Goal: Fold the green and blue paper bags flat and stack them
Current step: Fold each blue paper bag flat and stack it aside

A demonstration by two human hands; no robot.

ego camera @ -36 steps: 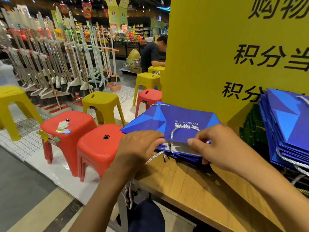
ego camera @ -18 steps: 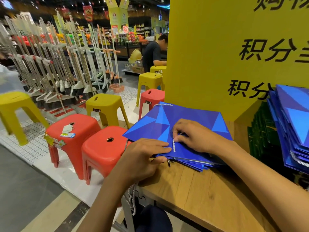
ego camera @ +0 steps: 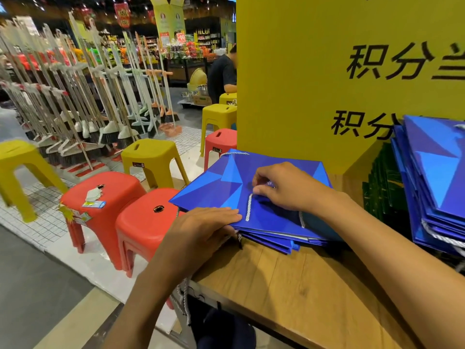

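As hands (ego camera: pixel 201 227) (ego camera: pixel 284 187) hold bag (ego camera: pixel 214 187), handle (ego camera: pixel 249 207) (half hidden)

Bright, even store light (edges warped)

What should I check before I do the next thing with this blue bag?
1. Top blue bag lying flat on the pile: ok.
2. Left hand pressing its near edge down: ok.
3. Rope handle tucked away: not ok, it lies on top, pinched by the right hand.
4. Pile edges lined up: not ok, lower bags poke out in front.
5. Green bags folded flat: cannot tell, mostly hidden.
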